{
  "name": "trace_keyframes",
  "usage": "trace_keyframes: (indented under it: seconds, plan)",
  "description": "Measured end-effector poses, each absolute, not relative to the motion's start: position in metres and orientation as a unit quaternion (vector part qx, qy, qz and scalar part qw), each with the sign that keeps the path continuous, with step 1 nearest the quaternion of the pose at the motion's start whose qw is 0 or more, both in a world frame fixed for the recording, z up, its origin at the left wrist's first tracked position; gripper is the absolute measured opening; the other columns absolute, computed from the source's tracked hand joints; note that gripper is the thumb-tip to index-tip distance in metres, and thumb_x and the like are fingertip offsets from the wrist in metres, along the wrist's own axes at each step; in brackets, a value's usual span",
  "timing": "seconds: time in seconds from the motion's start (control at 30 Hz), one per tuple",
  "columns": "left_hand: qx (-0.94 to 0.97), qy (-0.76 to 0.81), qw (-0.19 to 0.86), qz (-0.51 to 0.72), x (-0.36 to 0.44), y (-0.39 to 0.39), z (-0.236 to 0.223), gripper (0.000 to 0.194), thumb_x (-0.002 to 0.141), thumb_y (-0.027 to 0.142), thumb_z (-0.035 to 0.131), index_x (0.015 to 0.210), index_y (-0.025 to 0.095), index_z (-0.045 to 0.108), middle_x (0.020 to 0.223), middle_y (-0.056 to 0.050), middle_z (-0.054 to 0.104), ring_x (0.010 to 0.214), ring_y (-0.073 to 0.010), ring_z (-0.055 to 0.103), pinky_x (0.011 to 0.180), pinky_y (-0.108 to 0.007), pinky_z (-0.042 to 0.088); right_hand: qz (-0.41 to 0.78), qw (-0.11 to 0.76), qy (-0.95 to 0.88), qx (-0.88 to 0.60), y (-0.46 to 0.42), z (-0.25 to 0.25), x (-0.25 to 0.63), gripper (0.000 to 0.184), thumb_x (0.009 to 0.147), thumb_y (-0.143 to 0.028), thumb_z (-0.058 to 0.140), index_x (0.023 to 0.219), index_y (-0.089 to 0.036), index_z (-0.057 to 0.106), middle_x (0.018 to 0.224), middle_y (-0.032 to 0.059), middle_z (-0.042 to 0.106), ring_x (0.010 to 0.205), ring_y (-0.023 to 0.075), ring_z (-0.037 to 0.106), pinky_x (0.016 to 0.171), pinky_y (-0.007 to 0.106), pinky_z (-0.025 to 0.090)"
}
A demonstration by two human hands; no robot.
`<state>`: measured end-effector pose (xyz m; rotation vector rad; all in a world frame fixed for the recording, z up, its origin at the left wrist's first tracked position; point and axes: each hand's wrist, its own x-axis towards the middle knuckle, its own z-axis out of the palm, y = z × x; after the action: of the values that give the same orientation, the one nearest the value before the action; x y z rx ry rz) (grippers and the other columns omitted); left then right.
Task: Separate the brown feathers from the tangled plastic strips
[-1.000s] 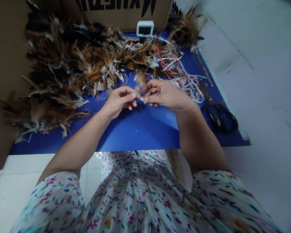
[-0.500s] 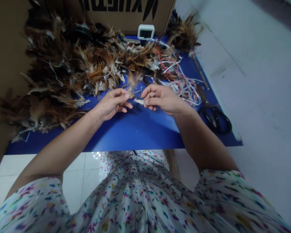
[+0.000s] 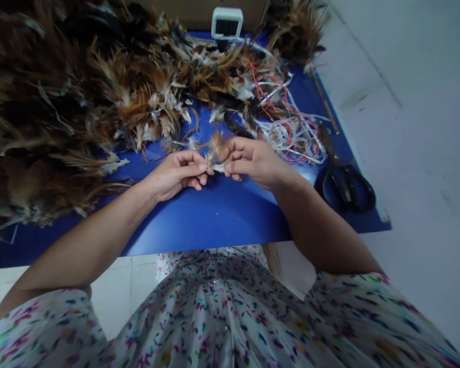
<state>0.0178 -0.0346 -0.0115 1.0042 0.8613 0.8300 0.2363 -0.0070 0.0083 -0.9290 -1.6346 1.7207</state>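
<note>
Over the blue tabletop (image 3: 214, 220), my left hand (image 3: 180, 175) and my right hand (image 3: 249, 161) meet with only a small gap between the fingertips. A small tan feather (image 3: 215, 145), fluffy end upward, is pinched at its base by my left thumb and index finger. Between my right thumb and fingers is the pale end of another feather (image 3: 218, 167), which points toward the left hand and touches the first one. The right fingers partly hide it. Behind both hands lies a large heap of brown and black feathers (image 3: 138, 92).
Tangled white and red plastic strings (image 3: 291, 135) lie right of the heap. Black-handled scissors (image 3: 345, 186) rest near the right edge. A white digital timer (image 3: 227, 23) stands at the back. A feather duster (image 3: 299, 30) with a thin stick lies at the far right corner.
My view has tilted down and closer. My hands have come together, and the two feather ends, apart before, now touch. The fluffy feather has shifted toward the right fingers.
</note>
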Motion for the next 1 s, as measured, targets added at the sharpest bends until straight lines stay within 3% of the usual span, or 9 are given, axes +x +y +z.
trace_keyframes:
  seconds: [0.13,0.43,0.6,0.83,1.0]
  plan:
    - [0.423,0.379,0.729,0.383,0.015,-0.037,-0.014,0.034,0.068,0.037,0.090,0.077,0.017,0.065,0.062,-0.001,0.066,0.057,-0.0129,0.069,0.047,-0.019,0.056,0.667,0.276,-0.599,-0.347,-0.009,0.009,0.235,0.021,0.073,-0.017,0.075,0.088,-0.016,0.059,0.063,-0.0034,0.063,0.049,0.0064,0.051,0.047,0.020,0.040]
    - [0.402,0.374,0.761,0.344,0.015,-0.043,-0.007,0.038,0.065,0.034,0.092,0.076,0.011,0.065,0.061,-0.002,0.070,0.053,-0.0084,0.064,0.052,-0.017,0.056,0.700,0.266,-0.581,-0.319,-0.013,0.001,0.235,0.021,0.070,-0.012,0.070,0.088,-0.015,0.058,0.061,-0.0051,0.064,0.047,0.0048,0.051,0.045,0.018,0.040]
    - [0.384,0.370,0.763,0.365,0.016,-0.043,-0.008,0.035,0.065,0.032,0.092,0.074,0.011,0.066,0.060,-0.001,0.067,0.053,-0.0077,0.062,0.050,-0.016,0.052,0.719,0.288,-0.540,-0.329,-0.017,-0.001,0.230,0.018,0.080,-0.024,0.068,0.092,-0.016,0.058,0.065,-0.0020,0.067,0.049,0.0084,0.059,0.046,0.020,0.044]
    - [0.342,0.348,0.773,0.406,0.022,-0.048,-0.009,0.033,0.066,0.031,0.092,0.073,0.009,0.068,0.062,-0.001,0.067,0.050,-0.0055,0.058,0.047,-0.014,0.049,0.640,0.381,-0.572,-0.344,-0.019,-0.016,0.221,0.028,0.067,-0.021,0.082,0.090,-0.016,0.067,0.075,-0.0014,0.071,0.058,0.0076,0.061,0.052,0.020,0.048]
    - [0.321,0.332,0.788,0.408,0.024,-0.051,-0.011,0.031,0.067,0.029,0.092,0.072,0.010,0.068,0.059,-0.001,0.066,0.050,-0.0061,0.059,0.047,-0.014,0.049,0.582,0.399,-0.631,-0.323,-0.025,-0.011,0.221,0.026,0.069,-0.033,0.088,0.083,-0.018,0.071,0.073,-0.0010,0.070,0.063,0.0093,0.062,0.062,0.024,0.052]
